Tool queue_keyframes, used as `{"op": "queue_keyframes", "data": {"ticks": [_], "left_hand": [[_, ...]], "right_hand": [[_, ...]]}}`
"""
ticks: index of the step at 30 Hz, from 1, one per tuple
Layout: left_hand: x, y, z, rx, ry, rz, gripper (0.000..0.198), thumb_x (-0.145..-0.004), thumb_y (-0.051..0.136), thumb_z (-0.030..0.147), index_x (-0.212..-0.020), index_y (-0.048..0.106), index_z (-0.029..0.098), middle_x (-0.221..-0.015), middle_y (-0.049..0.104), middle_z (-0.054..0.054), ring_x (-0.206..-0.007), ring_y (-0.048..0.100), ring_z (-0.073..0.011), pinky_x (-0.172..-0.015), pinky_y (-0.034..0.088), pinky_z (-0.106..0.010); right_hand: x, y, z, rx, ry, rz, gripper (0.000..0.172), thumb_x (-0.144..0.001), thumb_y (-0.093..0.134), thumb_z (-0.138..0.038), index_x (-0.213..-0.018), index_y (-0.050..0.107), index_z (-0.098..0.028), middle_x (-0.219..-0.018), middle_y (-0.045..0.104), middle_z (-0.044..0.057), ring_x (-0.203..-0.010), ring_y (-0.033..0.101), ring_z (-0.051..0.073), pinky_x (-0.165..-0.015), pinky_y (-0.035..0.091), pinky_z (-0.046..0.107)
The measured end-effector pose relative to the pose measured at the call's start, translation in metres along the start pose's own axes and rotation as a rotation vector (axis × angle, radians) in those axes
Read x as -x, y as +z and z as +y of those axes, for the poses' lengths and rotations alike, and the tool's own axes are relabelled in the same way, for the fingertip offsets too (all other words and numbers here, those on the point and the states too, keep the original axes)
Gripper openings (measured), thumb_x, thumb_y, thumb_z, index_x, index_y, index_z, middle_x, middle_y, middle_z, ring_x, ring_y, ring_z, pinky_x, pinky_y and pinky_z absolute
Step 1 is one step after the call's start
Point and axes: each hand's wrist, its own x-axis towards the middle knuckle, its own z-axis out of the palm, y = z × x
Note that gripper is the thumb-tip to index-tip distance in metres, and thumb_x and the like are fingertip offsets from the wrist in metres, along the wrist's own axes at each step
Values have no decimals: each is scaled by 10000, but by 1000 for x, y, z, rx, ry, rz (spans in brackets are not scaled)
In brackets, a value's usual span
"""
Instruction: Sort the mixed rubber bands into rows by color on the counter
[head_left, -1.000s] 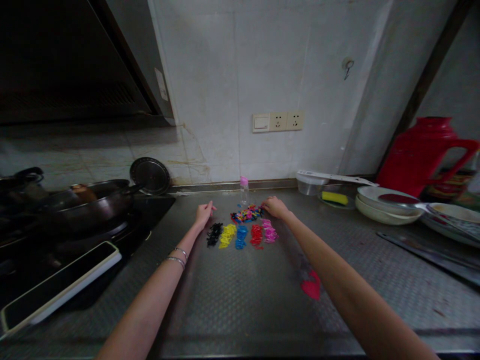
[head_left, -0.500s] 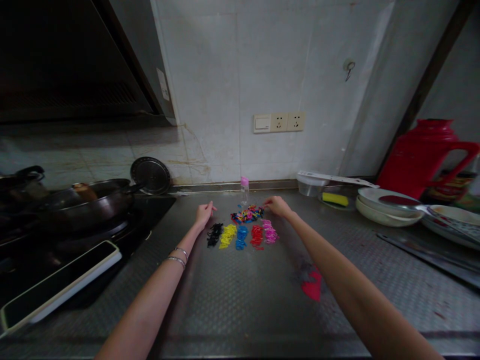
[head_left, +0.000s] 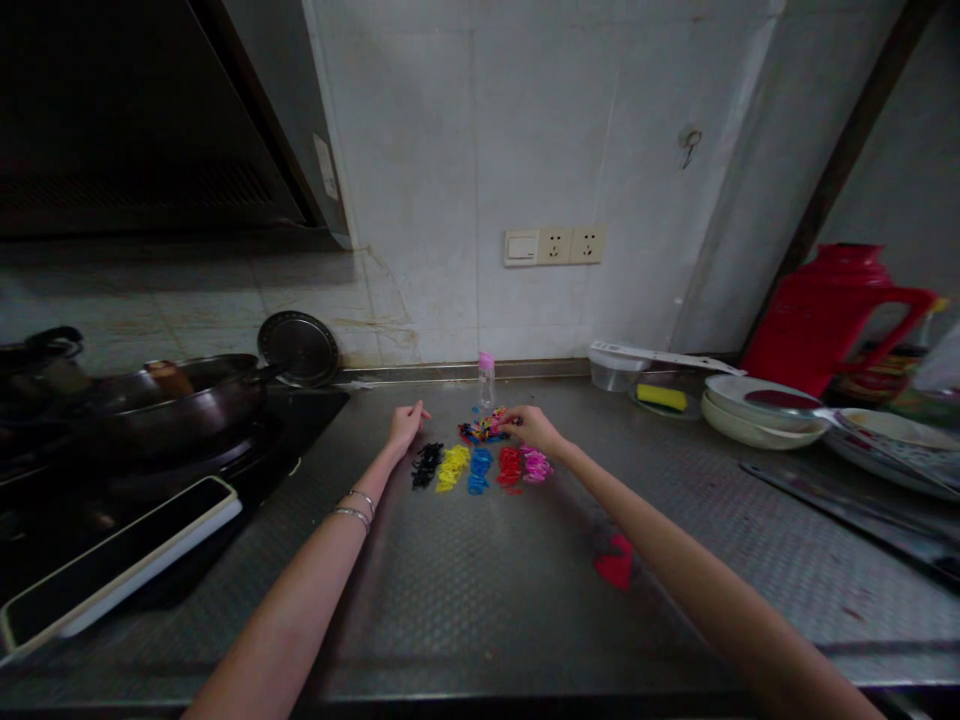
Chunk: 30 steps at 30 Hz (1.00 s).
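A jumbled pile of small multicoloured rubber bands (head_left: 478,430) lies on the metal counter. My right hand (head_left: 531,428) reaches into its right side, fingertips pinched together; what they hold is too small to make out. In a row in front are sorted heaps: black bands (head_left: 427,467), yellow bands (head_left: 452,468), blue bands (head_left: 479,471), red bands (head_left: 509,468) and pink bands (head_left: 536,465). My left hand (head_left: 406,428) rests just behind and left of the black heap, fingers apart and holding nothing. Behind the pile stands a small clear bottle (head_left: 487,385) with a pink cap.
To the left are a pan (head_left: 202,400) on the stove and a white-edged phone-like slab (head_left: 124,555). At right sit a yellow sponge (head_left: 662,398), stacked bowls (head_left: 757,425), a long dark blade-like tool (head_left: 832,505) and a red thermos jug (head_left: 817,320). A red patch (head_left: 615,563) marks the counter.
My right hand has moved left from beside the mixed pile onto its right side. My left hand stays in about the same place. The view has shifted slightly.
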Motion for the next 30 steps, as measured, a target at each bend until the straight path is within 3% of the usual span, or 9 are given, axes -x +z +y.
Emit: {"op": "queue_keyframes", "data": {"ticks": [5, 13, 21, 25, 30], "left_hand": [[-1, 1, -1, 7, 5, -2, 461, -749, 398, 491, -585, 623, 125, -393, 434, 19, -391, 387, -92, -450, 286, -217], [1, 0, 4, -13, -9, -27, 457, -737, 411, 496, -595, 633, 122, -397, 440, 12, -392, 381, -91, -445, 277, -214], [0, 4, 5, -174, 6, -186, 310, -678, 509, 393, -642, 662, 125, -437, 513, 1, -417, 416, -97, -441, 285, -207], [0, 11, 19, -311, 142, -346, 188, -606, 561, 266, -674, 685, 142, -614, 628, -34, -587, 532, -146, -559, 377, -222], [15, 19, 43, -531, 349, -435, 301, -619, 566, 264, -890, 689, 220, -776, 636, -42, -720, 547, -169, -623, 379, -216]], "right_hand": [[19, -5, -8, 74, -97, -40, 138, -718, 582, -267, -715, 678, -167, -755, 676, 27, -736, 590, 143, -743, 402, 237], [33, -10, -7, 154, 23, -34, 189, -723, 558, -334, -726, 688, -197, -772, 682, 24, -743, 598, 147, -763, 402, 240], [43, -16, -6, 156, 96, 15, 239, -774, 491, -318, -799, 687, -185, -839, 679, 50, -803, 598, 161, -762, 412, 233], [44, -17, -2, 182, 113, 15, 239, -782, 482, -317, -842, 679, -197, -896, 670, 54, -857, 589, 167, -812, 397, 247], [46, -17, 4, 229, 104, 49, 235, -787, 475, -307, -864, 670, -199, -919, 662, 57, -898, 573, 172, -843, 376, 258]]}}
